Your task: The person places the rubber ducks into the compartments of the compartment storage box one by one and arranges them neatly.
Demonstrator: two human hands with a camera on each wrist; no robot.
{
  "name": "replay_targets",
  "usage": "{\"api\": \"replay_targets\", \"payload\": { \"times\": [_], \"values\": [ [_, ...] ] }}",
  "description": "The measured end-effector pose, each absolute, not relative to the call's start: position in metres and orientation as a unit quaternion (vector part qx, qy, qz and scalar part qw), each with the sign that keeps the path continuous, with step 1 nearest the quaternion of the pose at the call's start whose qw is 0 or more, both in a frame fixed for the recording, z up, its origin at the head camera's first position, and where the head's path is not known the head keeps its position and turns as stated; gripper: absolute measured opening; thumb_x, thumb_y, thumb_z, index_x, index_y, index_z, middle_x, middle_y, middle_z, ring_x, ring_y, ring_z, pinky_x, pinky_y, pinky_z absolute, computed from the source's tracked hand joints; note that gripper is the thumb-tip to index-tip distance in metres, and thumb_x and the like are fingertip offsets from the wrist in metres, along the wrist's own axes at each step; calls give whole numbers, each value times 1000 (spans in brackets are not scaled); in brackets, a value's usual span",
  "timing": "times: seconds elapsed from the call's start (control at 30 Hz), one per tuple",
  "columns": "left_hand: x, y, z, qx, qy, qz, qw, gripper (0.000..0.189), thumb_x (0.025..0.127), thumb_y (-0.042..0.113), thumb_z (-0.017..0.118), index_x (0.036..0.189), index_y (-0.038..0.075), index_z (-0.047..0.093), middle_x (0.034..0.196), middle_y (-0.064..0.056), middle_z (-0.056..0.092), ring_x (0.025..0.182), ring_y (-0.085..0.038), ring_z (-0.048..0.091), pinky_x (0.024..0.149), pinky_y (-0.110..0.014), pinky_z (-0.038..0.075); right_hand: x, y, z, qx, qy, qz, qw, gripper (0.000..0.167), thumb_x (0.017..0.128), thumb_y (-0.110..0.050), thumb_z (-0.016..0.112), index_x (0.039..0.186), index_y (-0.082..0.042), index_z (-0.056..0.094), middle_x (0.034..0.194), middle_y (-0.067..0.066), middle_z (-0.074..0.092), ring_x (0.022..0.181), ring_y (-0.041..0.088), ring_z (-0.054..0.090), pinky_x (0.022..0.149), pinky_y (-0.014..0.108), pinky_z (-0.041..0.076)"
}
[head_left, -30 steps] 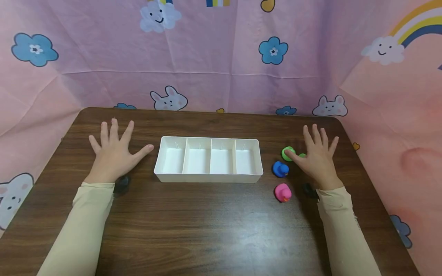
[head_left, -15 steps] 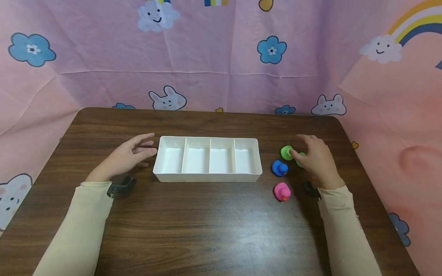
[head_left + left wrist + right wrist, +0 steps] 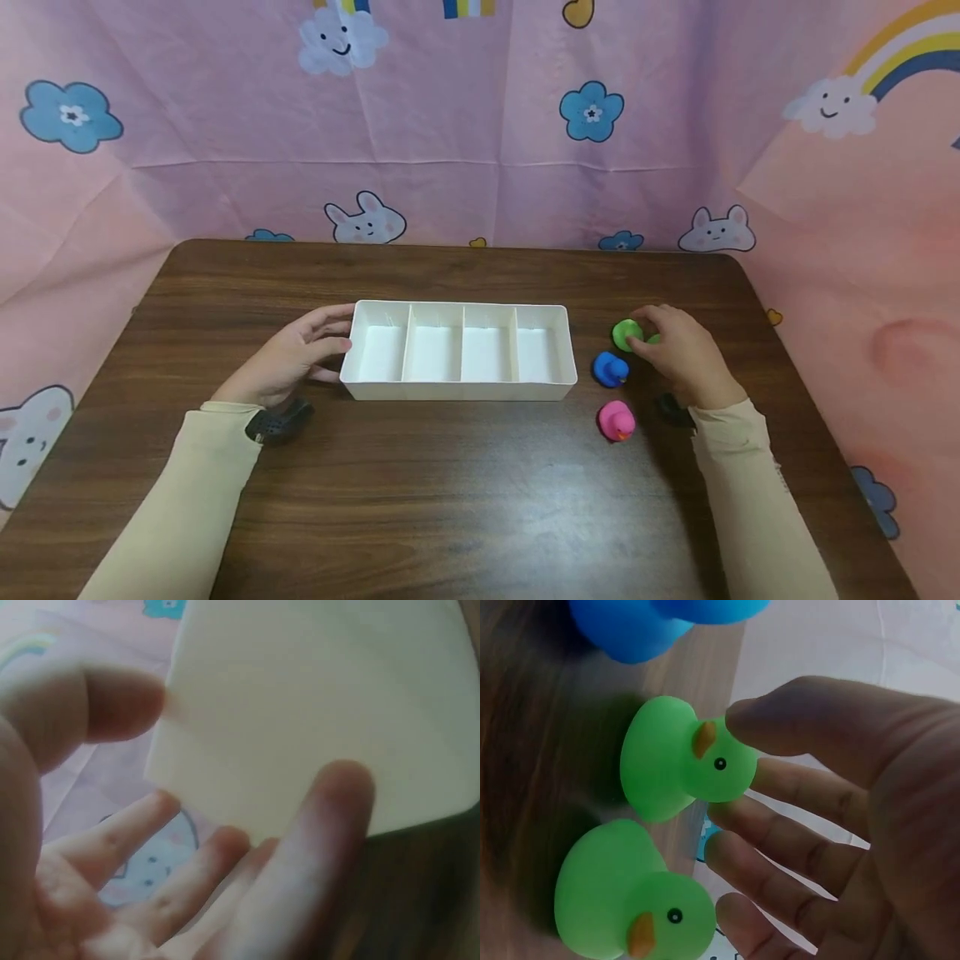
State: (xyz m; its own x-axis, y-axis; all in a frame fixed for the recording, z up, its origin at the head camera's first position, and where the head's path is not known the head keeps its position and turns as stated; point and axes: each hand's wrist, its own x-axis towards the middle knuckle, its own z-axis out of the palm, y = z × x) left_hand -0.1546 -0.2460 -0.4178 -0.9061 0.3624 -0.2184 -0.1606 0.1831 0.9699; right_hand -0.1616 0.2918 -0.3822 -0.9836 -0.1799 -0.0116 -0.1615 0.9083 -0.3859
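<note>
While the left hand point(image 3: 288, 354) touches the left end of the white four-compartment tray point(image 3: 459, 391), the right hand point(image 3: 686, 350) is positioned at the first green toy duck point(image 3: 627, 335), to the right of the tray. Three dividers separate the compartments, arranged in one row; each shows its white floor. Fine marks at the back walls are too small to identify. The left hand's fingers are spread and lightly bent, tips against the tray. The right hand's fingers are partly curved, with the thumb and the other fingers on opposite sides of the duck's head; whether they grip it cannot be determined. This duck stands on the wood-grain counter point(image 3: 450, 500). A second green toy duck point(image 3: 611, 885) stands beside it, mostly hidden by the right hand in the head view. The blue toy duck point(image 3: 611, 369) is near the first green one and cut off at the top of the right wrist view; the pink toy duck point(image 3: 617, 421) stands nearer the person. In the left wrist view, the tray is cut off and the nearest finger blurred.
</note>
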Motion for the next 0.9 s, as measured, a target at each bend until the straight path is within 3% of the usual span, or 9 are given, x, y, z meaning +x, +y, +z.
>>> {"api": "replay_targets", "payload": {
  "times": [0.23,0.53,0.9],
  "values": [
    [-153,-231,-423,50,733,646,205,67,103,20,66,161,13,33,155,-22,41,117,-14,63,81,-45,62,-166,289,-378,-97,982,-159,40,35,95,-20,75,122,1,68,108,20,67,97,35,63,85,55,53],
    [-157,-214,-425,52,732,646,210,63,104,16,63,161,14,34,155,-21,43,133,-42,51,83,-49,62,-167,292,-377,-77,981,-166,66,34,95,-19,74,122,0,67,113,21,70,101,37,64,88,58,52],
    [-156,-214,-426,46,736,643,209,64,104,18,63,161,16,34,155,-21,42,135,-43,49,83,-48,62,-167,295,-376,-87,981,-163,53,32,94,-17,75,117,2,67,113,22,69,99,37,64,85,57,54]
  ]
}}
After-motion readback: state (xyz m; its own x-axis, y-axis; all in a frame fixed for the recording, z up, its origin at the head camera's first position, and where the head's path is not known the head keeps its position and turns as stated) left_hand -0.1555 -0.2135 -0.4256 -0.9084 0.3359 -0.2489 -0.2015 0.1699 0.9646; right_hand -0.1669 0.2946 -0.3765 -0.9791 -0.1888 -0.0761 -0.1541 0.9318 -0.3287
